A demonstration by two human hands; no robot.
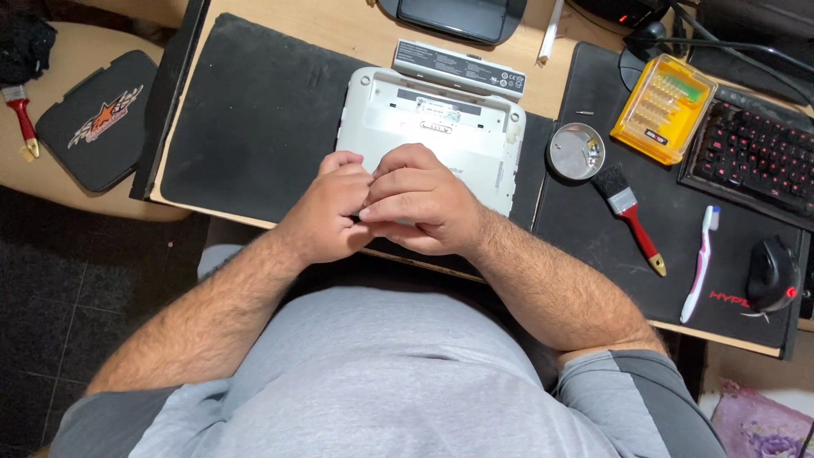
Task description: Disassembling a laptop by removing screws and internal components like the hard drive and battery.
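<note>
Head view: we look down on a white laptop [432, 136] lying bottom up on a black mat [254, 127].
Left hand [332, 216]: curled at the laptop's near edge, knuckles against the right hand.
Right hand [420, 208]: folded over the same spot.
Grip: fingers closed; we cannot tell what they pinch.
Advice: we judge steady, even pressure along that edge works best.
Nearby: metal dish [575, 151] at three o'clock.

light: even, soft, from above | shadows: faint, under hands [386, 203] | glare: slight on metal dish [575, 151] | focus: sharp, no blur | floor at left dim
</note>
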